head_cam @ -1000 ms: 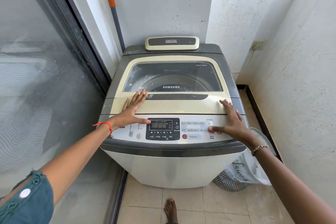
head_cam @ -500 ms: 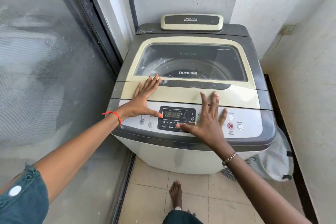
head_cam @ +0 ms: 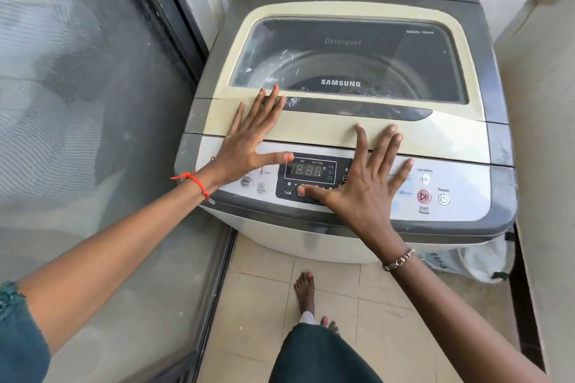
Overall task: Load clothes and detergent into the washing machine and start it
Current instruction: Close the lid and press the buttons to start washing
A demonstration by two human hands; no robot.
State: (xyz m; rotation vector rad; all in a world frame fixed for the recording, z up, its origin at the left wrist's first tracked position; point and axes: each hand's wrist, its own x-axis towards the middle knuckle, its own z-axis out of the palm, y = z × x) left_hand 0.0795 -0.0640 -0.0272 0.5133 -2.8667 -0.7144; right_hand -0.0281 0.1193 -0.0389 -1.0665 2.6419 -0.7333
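Observation:
A top-loading washing machine [head_cam: 351, 246] stands in front of me with its cream lid [head_cam: 435, 130] closed and a dark glass window. The drum shows dimly through the glass; I cannot tell what is inside. My left hand [head_cam: 249, 140] lies flat with fingers spread on the lid's front left, thumb at the edge of the control panel [head_cam: 460, 196]. My right hand [head_cam: 364, 177] is spread flat over the panel's middle, thumb on the dark display block, fingertips on the lid's front edge. The display reads 18:88. Red start/pause and power buttons sit uncovered at the right.
A glass sliding door [head_cam: 77, 102] runs along the left. White walls close in behind and to the right. A white laundry bag [head_cam: 479, 261] lies on the tiled floor at the machine's right. My bare foot [head_cam: 305, 289] stands on the tiles below the machine.
My right hand has moved from the right end of the panel to its middle, uncovering the start and power buttons. The camera has come closer. My left hand has stayed put.

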